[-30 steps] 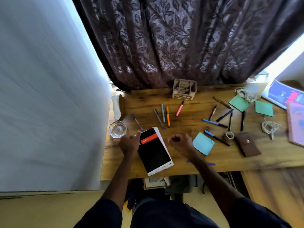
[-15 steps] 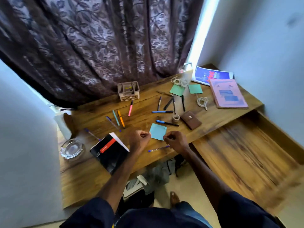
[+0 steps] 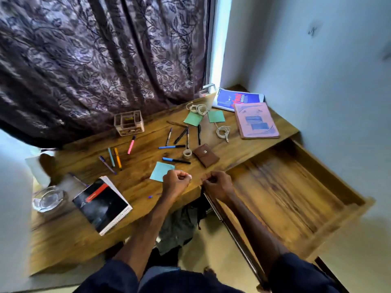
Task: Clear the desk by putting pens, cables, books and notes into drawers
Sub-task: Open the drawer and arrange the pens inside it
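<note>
My left hand [image 3: 176,181] is a closed fist over the desk's front edge, just right of a light blue note [image 3: 160,171]. My right hand [image 3: 218,183] is curled shut at the edge, beside the open wooden drawer [image 3: 285,197]. Nothing shows in either hand. A blue pen tip [image 3: 150,196] pokes out beside my left wrist. A black spiral notebook [image 3: 101,206] lies front left. Coloured pens [image 3: 114,158], black pens [image 3: 181,135] and blue pens [image 3: 175,160] are scattered mid-desk. Two cables [image 3: 223,132], green notes [image 3: 193,119] and a pink book [image 3: 256,123] lie at the back right.
A glass ashtray [image 3: 48,199] sits at the desk's left end. A small organiser box [image 3: 129,122] stands against the curtain. A tape roll [image 3: 187,153] and brown pouch [image 3: 206,155] lie mid-desk. A blue book [image 3: 232,98] rests in the corner by the wall.
The view has swung right, bringing the open drawer into sight. Both hands have shifted right from the black notebook to the front edge by the blue note.
</note>
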A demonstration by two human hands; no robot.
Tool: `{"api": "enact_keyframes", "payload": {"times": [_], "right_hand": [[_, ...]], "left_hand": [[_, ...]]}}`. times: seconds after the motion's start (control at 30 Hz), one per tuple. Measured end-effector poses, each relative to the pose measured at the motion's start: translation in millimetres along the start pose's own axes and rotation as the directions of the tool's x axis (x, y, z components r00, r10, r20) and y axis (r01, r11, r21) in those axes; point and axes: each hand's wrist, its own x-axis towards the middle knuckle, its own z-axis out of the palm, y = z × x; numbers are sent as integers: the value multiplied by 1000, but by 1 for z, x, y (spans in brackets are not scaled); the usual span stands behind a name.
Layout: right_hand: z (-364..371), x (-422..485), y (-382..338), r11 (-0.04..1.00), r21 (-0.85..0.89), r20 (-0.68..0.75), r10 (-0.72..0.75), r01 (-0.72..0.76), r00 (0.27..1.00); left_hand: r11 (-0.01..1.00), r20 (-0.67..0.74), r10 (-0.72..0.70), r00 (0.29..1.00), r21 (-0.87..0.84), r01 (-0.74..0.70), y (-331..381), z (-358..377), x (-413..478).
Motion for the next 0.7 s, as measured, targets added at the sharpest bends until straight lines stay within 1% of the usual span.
{"api": "enact_keyframes", "payload": {"times": [0.13, 0.2, 0.33, 0.47, 0.57, 0.63, 0.7], "right_hand": [[-22, 4, 13, 1000, 11, 40, 15, -16, 999], [-28, 12, 12, 1000, 23, 31, 8, -9, 1000], [-31, 28, 3, 996, 81, 21, 22, -24, 1000], [-25, 46, -2, 995, 97, 70, 3, -9, 998], [-13, 68, -10, 997, 34, 97, -67, 64, 993], [1, 88, -20, 974, -109, 87, -191, 200, 978], [23, 113, -36, 924, -248, 128, -267, 291, 955]], "left_hand": [[1000, 14, -8, 1000, 24, 7, 10, 16, -8], [999, 23, -12, 1000, 31, 11, 14, 19, -5], [999, 2, -29, 1000, 41, 29, 18, 14, 13], [998, -6, -66, 998, 5, 66, 16, 5, 41], [994, -7, -107, 994, -32, 107, 8, -2, 68], [990, -20, -129, 991, -58, 128, -1, -9, 87], [983, -29, -164, 986, -91, 161, -10, -18, 109]]}}
